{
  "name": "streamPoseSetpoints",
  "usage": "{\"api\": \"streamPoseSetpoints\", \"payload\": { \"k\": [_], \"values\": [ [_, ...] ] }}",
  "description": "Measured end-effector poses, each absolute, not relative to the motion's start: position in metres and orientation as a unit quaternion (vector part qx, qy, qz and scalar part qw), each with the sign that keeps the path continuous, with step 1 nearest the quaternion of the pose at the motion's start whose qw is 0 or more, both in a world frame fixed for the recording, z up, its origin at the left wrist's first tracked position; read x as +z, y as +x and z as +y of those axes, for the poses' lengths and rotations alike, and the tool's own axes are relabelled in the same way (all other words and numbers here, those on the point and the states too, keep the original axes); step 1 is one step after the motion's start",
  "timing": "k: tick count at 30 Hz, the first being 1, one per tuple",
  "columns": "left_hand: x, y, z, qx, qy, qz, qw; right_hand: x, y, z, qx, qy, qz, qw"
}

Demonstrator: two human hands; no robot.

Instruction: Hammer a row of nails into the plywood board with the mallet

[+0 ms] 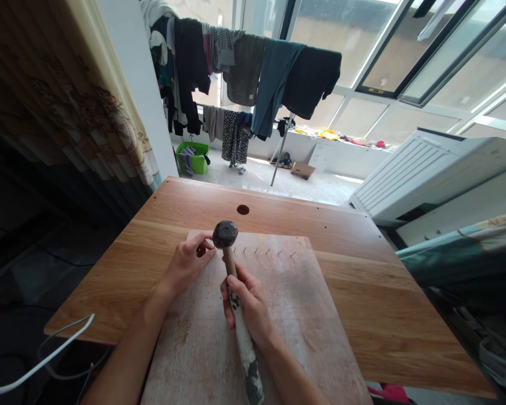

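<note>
My right hand (248, 304) is wrapped around the worn, paint-chipped handle of a mallet (225, 234), its dark rounded head pointing away from me. The head hangs over the far part of a scuffed wooden board (287, 315). To its left, my left hand (190, 260) rests at the board's far left corner, thumb and forefinger pinched together on what looks like a small nail, mostly hidden by the fingers. A row of several thin nails (267, 251) stands in the board along its far edge, some of them tilted.
Under the board is a wooden desk top (371, 304) with a round hole (243, 210) near its far edge. A white cable (67, 346) hangs at the left. Beyond stand a laundry rack with clothes (274, 79), a green basket (199, 162) and a white panelled unit (409, 174).
</note>
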State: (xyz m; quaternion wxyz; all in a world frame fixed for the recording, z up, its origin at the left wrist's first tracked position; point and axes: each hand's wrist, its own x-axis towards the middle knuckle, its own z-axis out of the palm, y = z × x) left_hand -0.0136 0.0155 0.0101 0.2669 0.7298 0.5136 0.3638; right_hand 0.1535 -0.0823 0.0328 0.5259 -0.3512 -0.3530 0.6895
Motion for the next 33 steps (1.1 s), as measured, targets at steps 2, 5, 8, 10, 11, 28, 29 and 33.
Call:
{"api": "streamPoseSetpoints", "payload": {
  "k": [2, 5, 8, 10, 11, 28, 29, 33],
  "values": [
    [0.0117, -0.0132, 0.0154, 0.362, 0.731, 0.518, 0.257, 0.0328, 0.1524, -0.0833, 0.691, -0.345, -0.363, 0.522],
    [0.0133, -0.0121, 0.0156, 0.361, 0.732, 0.526, 0.24, 0.0308, 0.1509, -0.0841, 0.695, -0.338, -0.373, 0.514],
    [0.013, -0.0112, 0.016, 0.36, 0.728, 0.539, 0.225, 0.0279, 0.15, -0.0844, 0.699, -0.337, -0.376, 0.507],
    [0.0125, -0.0109, 0.016, 0.358, 0.725, 0.544, 0.224, 0.0266, 0.1497, -0.0845, 0.7, -0.336, -0.377, 0.505],
    [0.0123, -0.011, 0.016, 0.357, 0.725, 0.545, 0.224, 0.0261, 0.1497, -0.0846, 0.699, -0.336, -0.378, 0.505],
    [0.0089, -0.0121, 0.0171, 0.369, 0.727, 0.537, 0.215, 0.0258, 0.1498, -0.0843, 0.706, -0.337, -0.381, 0.493],
    [0.0095, -0.012, 0.0168, 0.369, 0.727, 0.537, 0.215, 0.0257, 0.1498, -0.0845, 0.703, -0.341, -0.381, 0.495],
    [0.0106, -0.0117, 0.0161, 0.37, 0.727, 0.537, 0.217, 0.0252, 0.1498, -0.0853, 0.699, -0.343, -0.383, 0.497]
  ]
}}
